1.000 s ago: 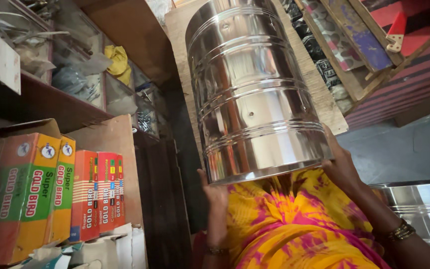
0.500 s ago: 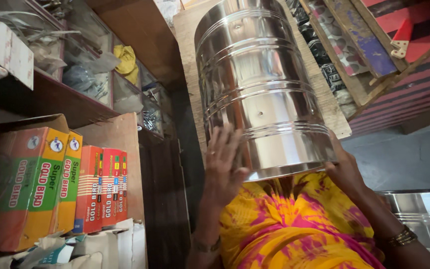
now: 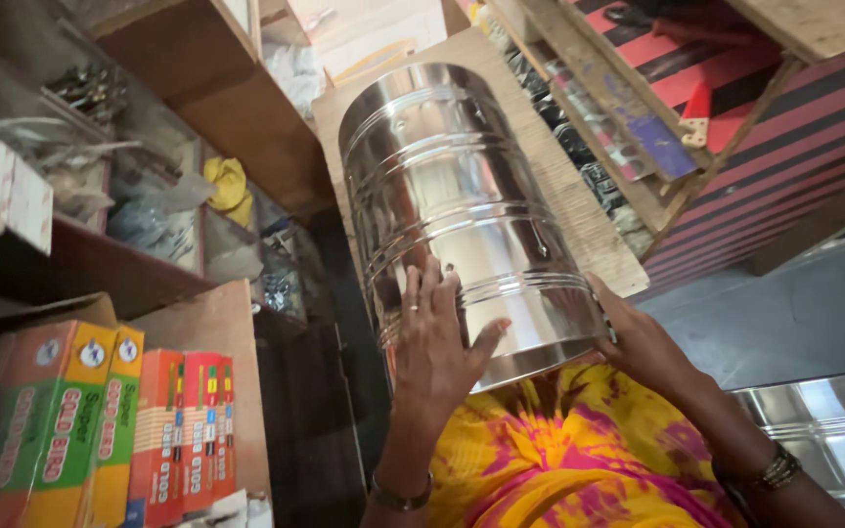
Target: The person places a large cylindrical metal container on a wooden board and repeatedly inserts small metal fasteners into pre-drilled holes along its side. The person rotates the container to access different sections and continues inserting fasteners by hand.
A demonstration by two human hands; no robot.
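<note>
Big shiny steel drum [image 3: 462,210] held up off any surface, tilted, bottom rim close over the yellow and pink garment [image 3: 579,460]. Left hand [image 3: 434,337] spread flat against the near side of the drum, fingers apart, thumb stretched toward the lower rim. Right hand [image 3: 643,342] cupped around the far lower edge, gripping it. Wooden board [image 3: 564,196] right behind the drum. Shelves [image 3: 80,264] with bags at left, coloured cartons [image 3: 100,420] in the lower left corner. Drum firmly in both hands, set down nowhere as yet
</note>
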